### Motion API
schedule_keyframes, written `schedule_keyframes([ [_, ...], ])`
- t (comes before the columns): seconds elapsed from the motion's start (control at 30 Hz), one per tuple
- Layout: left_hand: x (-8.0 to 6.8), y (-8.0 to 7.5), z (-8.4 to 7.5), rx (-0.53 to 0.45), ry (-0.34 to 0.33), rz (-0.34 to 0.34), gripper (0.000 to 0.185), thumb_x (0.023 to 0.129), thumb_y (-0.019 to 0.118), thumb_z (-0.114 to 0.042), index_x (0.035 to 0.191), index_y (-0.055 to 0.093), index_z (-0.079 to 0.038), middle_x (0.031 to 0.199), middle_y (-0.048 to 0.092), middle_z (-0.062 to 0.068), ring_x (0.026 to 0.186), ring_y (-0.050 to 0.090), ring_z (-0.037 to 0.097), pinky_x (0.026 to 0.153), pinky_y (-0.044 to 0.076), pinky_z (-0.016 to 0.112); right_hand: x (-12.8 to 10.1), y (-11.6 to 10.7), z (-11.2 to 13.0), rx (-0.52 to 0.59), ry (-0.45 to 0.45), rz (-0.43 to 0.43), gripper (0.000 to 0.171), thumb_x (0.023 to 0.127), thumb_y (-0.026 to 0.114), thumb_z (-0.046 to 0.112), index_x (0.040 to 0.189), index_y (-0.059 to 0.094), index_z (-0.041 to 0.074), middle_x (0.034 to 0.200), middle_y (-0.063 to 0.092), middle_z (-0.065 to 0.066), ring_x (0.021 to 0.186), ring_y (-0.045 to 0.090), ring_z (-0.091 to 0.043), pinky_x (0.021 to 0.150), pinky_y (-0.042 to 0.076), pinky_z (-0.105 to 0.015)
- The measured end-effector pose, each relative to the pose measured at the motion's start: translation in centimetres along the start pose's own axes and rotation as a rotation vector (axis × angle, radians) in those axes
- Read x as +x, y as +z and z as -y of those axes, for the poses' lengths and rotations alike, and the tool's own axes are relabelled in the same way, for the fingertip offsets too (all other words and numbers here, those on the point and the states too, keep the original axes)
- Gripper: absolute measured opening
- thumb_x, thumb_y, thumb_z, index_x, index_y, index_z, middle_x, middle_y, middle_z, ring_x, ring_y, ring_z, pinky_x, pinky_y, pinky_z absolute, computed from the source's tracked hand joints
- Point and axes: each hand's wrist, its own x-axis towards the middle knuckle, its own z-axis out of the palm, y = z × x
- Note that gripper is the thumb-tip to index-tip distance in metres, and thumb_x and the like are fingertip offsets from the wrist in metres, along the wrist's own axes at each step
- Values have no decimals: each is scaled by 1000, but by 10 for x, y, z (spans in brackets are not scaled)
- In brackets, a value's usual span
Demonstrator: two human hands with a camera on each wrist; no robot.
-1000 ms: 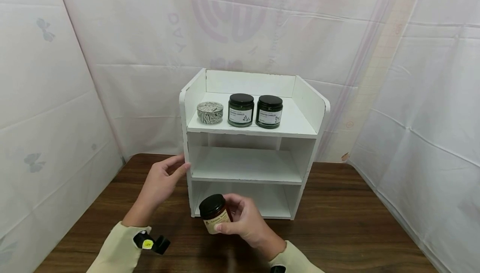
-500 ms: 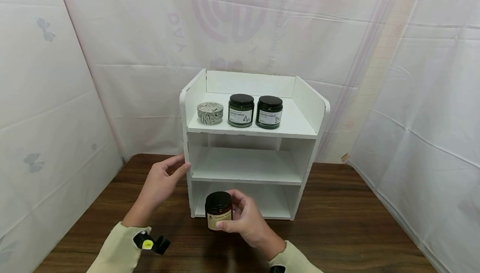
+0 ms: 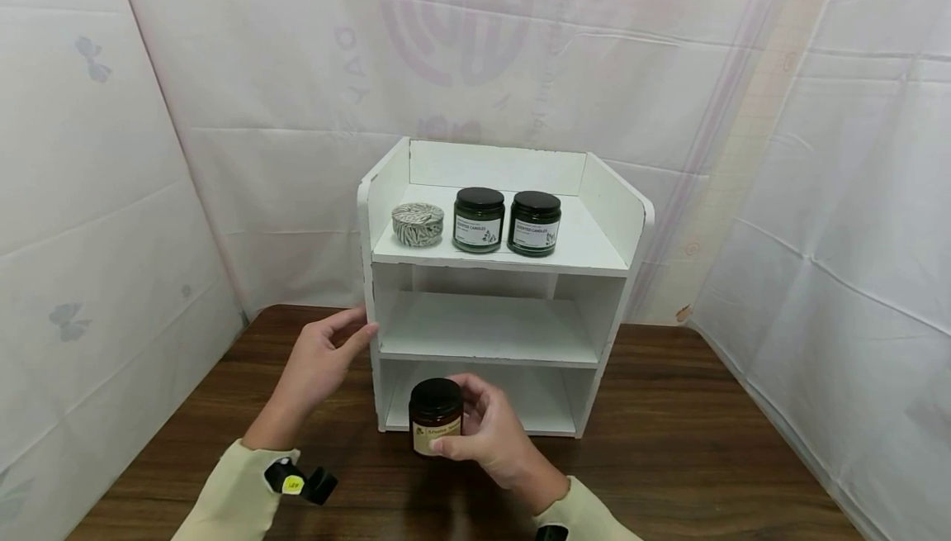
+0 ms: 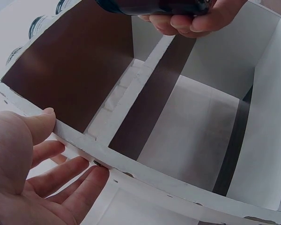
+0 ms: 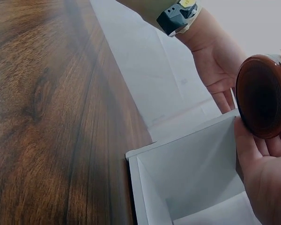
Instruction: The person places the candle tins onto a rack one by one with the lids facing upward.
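Two hands are at work in front of the white three-tier wooden shelf unit [image 3: 505, 277] that stands on the dark wood-grain bench [image 3: 669, 458]. Your right hand [image 3: 490, 434] grips a brown glass candle jar with a dark lid and tan label [image 3: 435, 415], fingers curled round its side; the jar is upright, just in front of the lowest compartment's opening at its left end, low over the bench. Whether its base touches the bench cannot be told. In the right wrist view the jar's lid [image 5: 263, 96] faces the camera, with your fingers behind it.

Your left hand [image 3: 315, 363] lies open against the unit's left side wall, thumb tip on the front edge at the level of the middle shelf, fingers straight along the outer face, as the left wrist view shows [image 4: 33, 173].

On the top tier stand a round patterned tin [image 3: 418, 224] at the left and two dark green glass jars with black lids and white labels [image 3: 479, 219] [image 3: 534, 222] just beside each other. A pale sleeve [image 3: 230, 500] covers your left forearm.
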Motion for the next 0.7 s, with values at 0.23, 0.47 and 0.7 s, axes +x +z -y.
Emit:
schedule_keyframes([
  [0.23, 0, 0, 0, 9, 8, -4, 51, 102, 64, -41, 141, 62, -8, 135, 68, 14, 119, 65, 28, 84, 51, 14, -2, -3, 5, -72, 0, -19, 65, 74, 88, 1, 128, 55, -13, 117, 68, 2, 108, 65, -12, 94, 55, -26],
  [0.47, 0, -1, 0, 3, 10, -1, 51, 102, 64, -40, 142, 61, -7, 136, 67, 15, 120, 65, 28, 84, 51, 13, -5, -5, 11, -89, -3, -15, 66, 73, 89, 2, 129, 56, -13, 116, 69, 3, 109, 65, -10, 95, 55, -26],
  [0.7, 0, -1, 0, -2, 6, 8, 52, 102, 64, -40, 142, 60, -7, 139, 65, 16, 122, 64, 30, 84, 50, 12, -7, -7, 16, -98, -29, -3, 65, 73, 89, 2, 129, 58, -12, 116, 70, 0, 108, 66, -12, 93, 56, -27],
])
